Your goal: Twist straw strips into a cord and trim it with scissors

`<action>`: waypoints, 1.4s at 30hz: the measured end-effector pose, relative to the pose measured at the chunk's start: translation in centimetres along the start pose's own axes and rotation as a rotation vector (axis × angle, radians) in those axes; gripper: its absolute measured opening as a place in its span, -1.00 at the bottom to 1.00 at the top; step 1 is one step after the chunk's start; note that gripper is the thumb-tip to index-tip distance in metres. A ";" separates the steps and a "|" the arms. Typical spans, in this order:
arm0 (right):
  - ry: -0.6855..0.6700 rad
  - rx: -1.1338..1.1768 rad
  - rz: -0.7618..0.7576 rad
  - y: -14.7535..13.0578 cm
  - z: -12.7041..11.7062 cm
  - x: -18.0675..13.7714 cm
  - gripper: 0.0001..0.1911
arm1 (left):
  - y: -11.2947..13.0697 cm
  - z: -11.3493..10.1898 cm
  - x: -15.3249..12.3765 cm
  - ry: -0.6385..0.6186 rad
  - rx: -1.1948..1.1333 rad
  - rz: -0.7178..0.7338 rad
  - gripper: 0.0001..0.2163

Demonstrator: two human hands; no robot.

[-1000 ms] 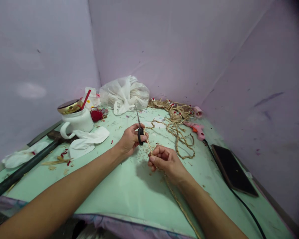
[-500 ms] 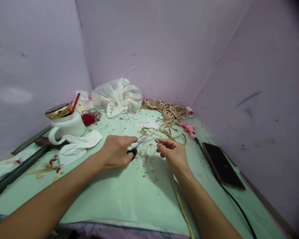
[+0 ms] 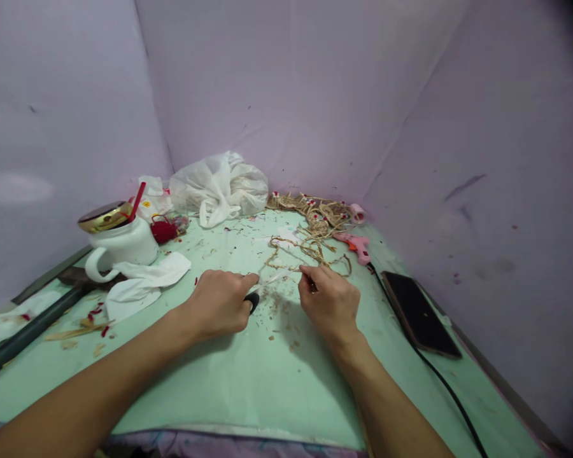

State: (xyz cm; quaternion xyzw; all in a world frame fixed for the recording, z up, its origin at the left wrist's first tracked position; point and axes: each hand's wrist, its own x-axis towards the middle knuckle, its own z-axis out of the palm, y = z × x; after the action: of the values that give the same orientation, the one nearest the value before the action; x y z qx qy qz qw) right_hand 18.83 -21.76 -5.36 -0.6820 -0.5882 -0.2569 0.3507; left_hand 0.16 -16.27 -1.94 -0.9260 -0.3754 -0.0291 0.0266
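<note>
My left hand (image 3: pixel 219 304) is closed round the black handle of a small pair of scissors (image 3: pixel 255 295), low over the green table (image 3: pixel 248 381). The blades point right toward my right hand (image 3: pixel 328 300). My right hand pinches the end of a thin jute cord (image 3: pixel 306 278), fingers curled. Small jute cuttings lie scattered on the table between the two hands.
A tangle of jute cord (image 3: pixel 315 242) with red bits lies behind the hands, with a pink glue gun (image 3: pixel 356 244) and its black cable to the right. A dark phone (image 3: pixel 413 312) lies at the right. A white teapot (image 3: pixel 119 238), white cloths (image 3: pixel 146 280), a plastic bag (image 3: pixel 217 187) and a dark bar (image 3: pixel 28 331) sit at the left.
The scissors came down from upright to lying low over the table. Both hands dropped toward the surface and moved apart; the right hand now pinches the cord's end.
</note>
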 end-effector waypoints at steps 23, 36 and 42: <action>-0.112 0.228 0.303 -0.4 -0.3 0.0 -0.74 | -0.3 -0.2 0.0 0.001 -0.115 0.024 -0.81; -0.577 0.877 0.608 -1.5 -0.1 0.2 -0.81 | -0.6 1.6 2.3 0.053 -1.627 -0.602 -0.67; -0.930 1.119 0.633 -3.2 -0.6 -0.8 -0.84 | -0.3 2.2 3.1 0.071 -1.851 -0.666 -0.69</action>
State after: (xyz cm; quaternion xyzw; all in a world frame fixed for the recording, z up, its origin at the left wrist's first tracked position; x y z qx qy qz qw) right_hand 15.62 -22.53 -5.01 -0.5767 -0.4943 0.5000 0.4159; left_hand 2.21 -13.76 -3.90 -0.4269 -0.4452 -0.3454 -0.7073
